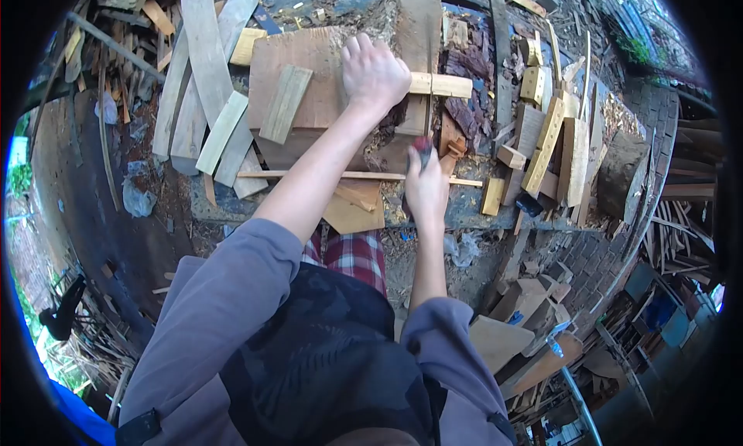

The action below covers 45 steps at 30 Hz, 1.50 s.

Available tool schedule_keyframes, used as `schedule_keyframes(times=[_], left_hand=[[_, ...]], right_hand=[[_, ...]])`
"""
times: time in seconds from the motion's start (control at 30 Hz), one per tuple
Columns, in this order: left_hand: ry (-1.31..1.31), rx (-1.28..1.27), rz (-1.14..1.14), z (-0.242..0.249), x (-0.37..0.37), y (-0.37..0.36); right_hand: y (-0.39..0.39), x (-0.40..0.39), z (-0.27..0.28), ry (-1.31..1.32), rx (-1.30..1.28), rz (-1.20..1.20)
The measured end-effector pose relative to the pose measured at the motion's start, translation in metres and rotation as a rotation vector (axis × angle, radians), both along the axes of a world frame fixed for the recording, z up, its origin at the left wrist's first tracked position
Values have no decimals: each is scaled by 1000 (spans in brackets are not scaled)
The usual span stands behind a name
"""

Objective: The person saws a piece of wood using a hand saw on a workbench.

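Note:
My left hand (374,76) is closed around one end of a short light wooden block (449,85), whose other end sticks out to the right. Below and to the right, my right hand (427,189) grips the red and dark handle of a handsaw (422,143). The thin saw blade points away from me and crosses the block just right of my left fist. Under the block lie a wide brown board (294,59) and a rough-edged plank (418,12). A thin wooden strip (333,174) runs crosswise close by my right wrist.
Long grey boards (205,66) and a small wooden piece (286,104) lie to the left. Several cut blocks (545,148) and a log end (623,175) stand to the right. Dark bark chunks (468,66) lie beyond the saw. Plastic scraps (139,200) litter the left side.

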<state>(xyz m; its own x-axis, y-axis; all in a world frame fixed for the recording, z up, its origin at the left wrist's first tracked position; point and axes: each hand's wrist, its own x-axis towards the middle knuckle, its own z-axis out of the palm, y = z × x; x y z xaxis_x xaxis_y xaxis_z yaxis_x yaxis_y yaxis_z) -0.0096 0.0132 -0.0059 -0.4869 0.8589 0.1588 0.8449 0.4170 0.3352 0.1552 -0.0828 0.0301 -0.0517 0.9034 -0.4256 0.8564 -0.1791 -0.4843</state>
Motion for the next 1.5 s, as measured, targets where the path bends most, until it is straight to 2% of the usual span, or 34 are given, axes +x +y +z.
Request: schedule_keyframes(times=[0.1, 0.17, 0.27, 0.3, 0.37, 0.43, 0.47, 0.5, 0.57, 0.6, 0.67, 0.7, 0.77, 0.9, 1.0, 1.1, 1.2, 1.27, 1.37, 1.4, 1.43, 1.5], left_hand=[[-36, -65, -25, 2, 1, 1], [-47, -73, -53, 0, -1, -2], [-48, -39, -59, 2, 1, 0], [-33, -28, -45, 1, 1, -1], [-18, -10, -21, 1, -2, 3], [-39, -13, -7, 0, 0, 1], [-48, -29, -20, 0, 0, 1], [-51, -29, -26, 1, -1, 4], [-58, -58, -57, 1, -1, 0], [-53, -33, -52, 0, 0, 0], [-18, 9, -36, -3, -2, 4], [-3, 21, -33, -4, -1, 0], [-5, 15, -9, -3, -1, 2], [1, -2, -12, 1, 0, 0], [9, 26, -48, 1, 2, -5], [33, 99, -58, -2, 3, -6], [51, 134, -74, -3, 4, -7], [45, 101, -84, -2, 8, -12], [88, 135, 3, -4, 7, -8], [99, 137, -6, -4, 9, -10], [91, 144, -30, -2, 10, -13], [80, 153, -78, 0, 13, -24]], right_hand=[[-43, 20, 24, -43, -30, 2], [-32, 20, 25, -41, -48, 27], [35, -10, 12, -11, -33, 47], [49, -19, -1, -123, 44, 114], [35, -12, 2, 2, 38, 45], [-14, 7, 14, -46, -28, 9], [-41, 25, 9, 11, 0, 9], [-50, 26, 22, -139, -77, 23], [-35, 21, 25, 23, -19, 4], [-9, 8, 26, -49, -165, -35], [37, -14, 2, 20, 25, 49], [44, -20, -3, -81, 35, 70], [23, -8, 3, 40, 55, 32], [-64, 31, 23, -140, -157, -31], [-44, 29, 72, -52, -283, -9], [-28, 30, 101, -205, -252, 72], [-3, 21, 133, -251, -301, 134], [14, 7, 124, -268, -280, 82], [27, -4, 102, -296, -312, 229], [27, -3, 102, -229, -358, 165], [21, -3, 104, -251, -246, 145], [17, 5, 104, -183, -265, 31]])
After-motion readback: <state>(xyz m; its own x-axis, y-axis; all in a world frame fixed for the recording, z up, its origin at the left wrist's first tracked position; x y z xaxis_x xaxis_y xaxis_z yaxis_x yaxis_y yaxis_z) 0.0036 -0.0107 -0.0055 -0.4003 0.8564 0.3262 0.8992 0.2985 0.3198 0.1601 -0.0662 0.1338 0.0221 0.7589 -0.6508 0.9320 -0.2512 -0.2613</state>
